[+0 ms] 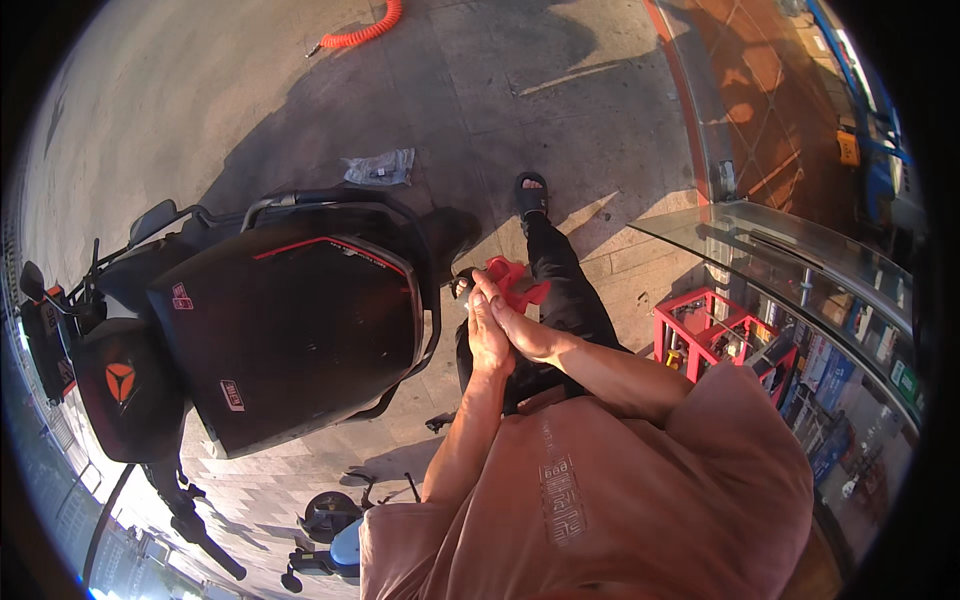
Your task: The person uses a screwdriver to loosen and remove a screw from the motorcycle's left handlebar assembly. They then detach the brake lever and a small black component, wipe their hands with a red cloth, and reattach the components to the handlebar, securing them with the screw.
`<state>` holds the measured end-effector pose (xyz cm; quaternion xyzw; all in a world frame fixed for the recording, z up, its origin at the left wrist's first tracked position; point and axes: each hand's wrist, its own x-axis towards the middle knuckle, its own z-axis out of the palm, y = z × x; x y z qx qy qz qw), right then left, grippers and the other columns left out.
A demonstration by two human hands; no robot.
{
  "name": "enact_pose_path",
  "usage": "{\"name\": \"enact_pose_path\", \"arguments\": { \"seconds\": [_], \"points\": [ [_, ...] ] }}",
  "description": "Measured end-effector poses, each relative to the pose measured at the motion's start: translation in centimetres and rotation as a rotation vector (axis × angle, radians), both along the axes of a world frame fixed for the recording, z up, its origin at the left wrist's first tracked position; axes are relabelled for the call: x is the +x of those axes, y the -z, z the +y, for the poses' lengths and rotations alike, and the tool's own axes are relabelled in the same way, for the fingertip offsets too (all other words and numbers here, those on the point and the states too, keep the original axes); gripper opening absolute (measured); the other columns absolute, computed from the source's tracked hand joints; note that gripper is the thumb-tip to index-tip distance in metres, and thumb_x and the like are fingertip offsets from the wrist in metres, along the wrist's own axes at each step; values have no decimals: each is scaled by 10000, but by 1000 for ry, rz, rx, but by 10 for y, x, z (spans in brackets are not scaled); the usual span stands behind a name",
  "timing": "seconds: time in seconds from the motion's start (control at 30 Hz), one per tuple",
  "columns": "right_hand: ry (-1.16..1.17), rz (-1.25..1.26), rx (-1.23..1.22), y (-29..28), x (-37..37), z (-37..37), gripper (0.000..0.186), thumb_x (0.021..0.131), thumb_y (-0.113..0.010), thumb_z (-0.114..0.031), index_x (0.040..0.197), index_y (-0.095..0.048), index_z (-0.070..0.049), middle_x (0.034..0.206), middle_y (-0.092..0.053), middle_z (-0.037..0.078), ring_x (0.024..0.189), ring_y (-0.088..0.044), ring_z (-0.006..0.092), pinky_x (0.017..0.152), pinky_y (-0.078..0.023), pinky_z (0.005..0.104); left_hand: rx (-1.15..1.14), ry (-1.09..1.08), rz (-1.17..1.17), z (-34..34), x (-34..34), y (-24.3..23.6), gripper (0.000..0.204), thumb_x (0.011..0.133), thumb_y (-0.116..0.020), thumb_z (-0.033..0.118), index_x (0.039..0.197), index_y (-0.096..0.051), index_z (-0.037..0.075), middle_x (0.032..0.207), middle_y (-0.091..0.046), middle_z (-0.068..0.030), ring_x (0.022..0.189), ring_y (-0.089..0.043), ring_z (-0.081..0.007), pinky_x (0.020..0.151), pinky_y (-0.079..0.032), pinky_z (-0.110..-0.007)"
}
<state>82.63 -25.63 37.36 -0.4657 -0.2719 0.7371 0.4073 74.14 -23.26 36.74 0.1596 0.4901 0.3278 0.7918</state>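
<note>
In the middle of the view my left hand (487,335) and my right hand (527,334) are pressed together, palm to palm, with fingers pointing away from me. A crumpled, thin red cloth (518,284) comes out from between them at the far side; its part between the palms is hidden. My left fingers lie straight against the right hand, whose fingers are partly covered. Just left of the hands stands a scooter with a large black rear box (290,340), its rack rail (434,300) closest to my left hand.
A clear plastic bag (380,167) lies on the paving beyond the scooter. Farther off is a coiled orange hose (365,28). To my right, a glass panel (760,235) juts out above a red crate frame (700,320). A blue scooter (345,545) stands at the lower left.
</note>
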Motion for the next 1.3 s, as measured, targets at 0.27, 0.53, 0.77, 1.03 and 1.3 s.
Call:
{"name": "enact_pose_path", "arguments": {
  "seconds": [0.27,0.53,0.77,1.03,1.3],
  "points": [
    [-438,-151,139,32,93,139,724,1030,-268,-494,1556,17,-85,1618,95,173,1484,149,339,1187,-7,477,-196,-367,158,104,87,47,577,1053,-225,325,1539,-147,24,1595,-175,-141,1483,-160,-254,1200,-164,-379],
    [-482,328,-447,60,209,247,840,987,-226,-638,1553,-1,-59,1625,16,131,1495,52,248,1202,-21,385,-193,-306,131,186,195,29,625,1059,-298,382,1556,-79,73,1620,-114,-87,1490,-118,-236,1202,-141,-367],
    [-261,-108,-73,92,184,250,662,1027,-287,-411,1541,-117,-32,1608,-63,195,1497,-10,293,1198,-57,386,-192,-385,204,221,211,66,616,1051,-281,382,1553,-116,66,1608,-147,-124,1485,-140,-268,1189,-174,-380],
    [-226,-24,-419,143,180,300,775,1002,-180,-615,1561,-60,-90,1630,22,124,1499,69,214,1201,-7,352,-190,-597,141,252,213,59,540,1049,-302,221,1517,-191,-26,1572,-231,-167,1454,-225,-257,1182,-193,-362],
    [-373,88,-642,124,167,288,760,1017,-201,-590,1559,7,-99,1623,-54,114,1495,-35,222,1202,-72,351,-257,-587,237,248,179,112,485,1059,-327,254,1428,-377,-57,1435,-438,-180,1338,-407,-246,1115,-305,-352]
  ]
}}
